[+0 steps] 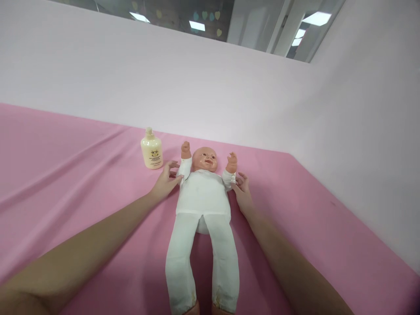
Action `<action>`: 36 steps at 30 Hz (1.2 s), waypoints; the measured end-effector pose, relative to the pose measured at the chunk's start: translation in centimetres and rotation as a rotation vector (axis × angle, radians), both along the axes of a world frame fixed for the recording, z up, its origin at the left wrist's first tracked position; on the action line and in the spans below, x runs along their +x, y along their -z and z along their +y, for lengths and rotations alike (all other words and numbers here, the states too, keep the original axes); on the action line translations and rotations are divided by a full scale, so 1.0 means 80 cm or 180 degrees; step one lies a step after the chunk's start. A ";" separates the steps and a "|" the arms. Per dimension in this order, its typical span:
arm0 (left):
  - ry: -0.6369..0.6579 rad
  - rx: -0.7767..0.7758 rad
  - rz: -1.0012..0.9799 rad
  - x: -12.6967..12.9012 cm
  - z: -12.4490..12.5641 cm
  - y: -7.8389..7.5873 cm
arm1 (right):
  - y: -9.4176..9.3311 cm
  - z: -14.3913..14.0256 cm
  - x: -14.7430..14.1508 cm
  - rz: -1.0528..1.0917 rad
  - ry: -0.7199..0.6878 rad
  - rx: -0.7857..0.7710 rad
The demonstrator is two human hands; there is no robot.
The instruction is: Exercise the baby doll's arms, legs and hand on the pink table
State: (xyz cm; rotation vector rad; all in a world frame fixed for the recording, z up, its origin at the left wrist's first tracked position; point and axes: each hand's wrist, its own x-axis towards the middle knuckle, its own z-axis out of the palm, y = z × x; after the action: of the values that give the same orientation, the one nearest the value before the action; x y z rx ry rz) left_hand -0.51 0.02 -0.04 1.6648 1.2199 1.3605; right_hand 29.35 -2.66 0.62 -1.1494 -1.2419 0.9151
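Note:
A baby doll (203,192) in a white top and white trousers lies on its back, its head away from me and both arms raised. My left hand (166,180) is at the doll's sleeve on the left, thumb in front and curved fingers at the outer side, in a loose grip. On the other side my right hand (243,190) holds the opposite sleeve near the elbow, its fingers partly hidden. A cream-coloured bottle (152,151) with a dark printed label stands upright just beyond my left hand, apart from it.
A pink cloth (98,183) with some creases covers the surface under the doll. White walls (197,96) rise behind it and on the right. Above the back wall is a glass pane (183,13) with reflected ceiling lights and small heart shapes.

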 end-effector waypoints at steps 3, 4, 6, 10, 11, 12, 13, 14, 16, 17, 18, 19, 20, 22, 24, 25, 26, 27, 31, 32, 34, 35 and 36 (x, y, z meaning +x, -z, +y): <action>-0.0076 -0.0054 -0.0014 0.000 -0.002 -0.003 | -0.005 -0.003 -0.002 -0.0122 0.0043 0.0034; -0.0072 -0.0083 -0.0009 -0.001 -0.002 -0.003 | -0.006 -0.003 -0.002 -0.0161 0.0044 0.0046; -0.0057 -0.0093 0.0052 -0.001 0.000 -0.001 | -0.006 -0.003 -0.002 -0.0213 0.0055 0.0046; -0.0083 -0.0025 0.0265 -0.002 0.006 0.005 | -0.003 -0.001 0.001 -0.0360 0.0128 0.0012; -0.0086 -0.0036 0.0292 -0.002 0.007 0.007 | -0.002 -0.001 0.002 -0.0430 0.0148 0.0008; -0.0087 -0.0050 0.0302 -0.003 0.009 0.009 | -0.002 -0.001 0.002 -0.0504 0.0167 -0.0002; -0.0085 -0.0063 0.0300 -0.003 0.010 0.010 | -0.003 -0.002 0.002 -0.0571 0.0178 -0.0016; -0.0087 -0.0074 0.0294 -0.004 0.011 0.012 | -0.004 -0.003 0.003 -0.0621 0.0173 -0.0035; -0.0095 -0.0101 0.0297 -0.005 0.013 0.014 | -0.006 -0.005 0.002 -0.0694 0.0129 -0.0091; -0.0100 -0.0121 0.0308 -0.005 0.014 0.015 | -0.007 -0.006 0.002 -0.0728 0.0109 -0.0130; -0.0105 -0.0143 0.0323 -0.005 0.014 0.016 | -0.008 -0.006 0.002 -0.0767 0.0095 -0.0178; -0.0109 -0.0164 0.0341 -0.004 0.014 0.016 | -0.008 -0.006 0.002 -0.0807 0.0095 -0.0230; -0.0111 -0.0182 0.0361 -0.004 0.014 0.016 | -0.008 -0.006 0.002 -0.0845 0.0104 -0.0278; -0.0127 -0.0202 0.0408 -0.003 0.014 0.016 | -0.008 -0.006 0.003 -0.0893 0.0124 -0.0326; -0.0146 -0.0211 0.0461 -0.003 0.013 0.015 | -0.006 -0.005 0.005 -0.0904 0.0121 -0.0328; -0.0153 -0.0223 0.0490 -0.002 0.013 0.015 | -0.006 -0.004 0.005 -0.0903 0.0120 -0.0326; -0.0158 -0.0240 0.0516 -0.003 0.013 0.015 | -0.006 -0.004 0.006 -0.0900 0.0118 -0.0329; -0.0158 -0.0257 0.0540 -0.003 0.013 0.015 | -0.005 -0.004 0.006 -0.0897 0.0118 -0.0338; -0.0123 -0.0301 0.0575 -0.004 0.013 0.014 | -0.006 -0.005 0.005 -0.0900 0.0117 -0.0365; -0.0098 -0.0311 0.0572 -0.004 0.012 0.014 | -0.006 -0.006 0.005 -0.0907 0.0119 -0.0367; -0.0030 -0.0346 0.0554 -0.004 0.011 0.011 | -0.007 -0.006 0.004 -0.0929 0.0112 -0.0367; 0.0002 -0.0363 0.0543 -0.004 0.010 0.010 | -0.008 -0.007 0.004 -0.0937 0.0105 -0.0366; 0.0032 -0.0371 0.0533 -0.004 0.010 0.009 | -0.008 -0.007 0.003 -0.0944 0.0093 -0.0367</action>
State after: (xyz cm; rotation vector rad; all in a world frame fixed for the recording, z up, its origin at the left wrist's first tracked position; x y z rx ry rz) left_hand -0.83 0.78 -0.76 1.7267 1.3569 1.1396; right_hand 29.63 -3.22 1.25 -1.4300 -1.4195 0.8228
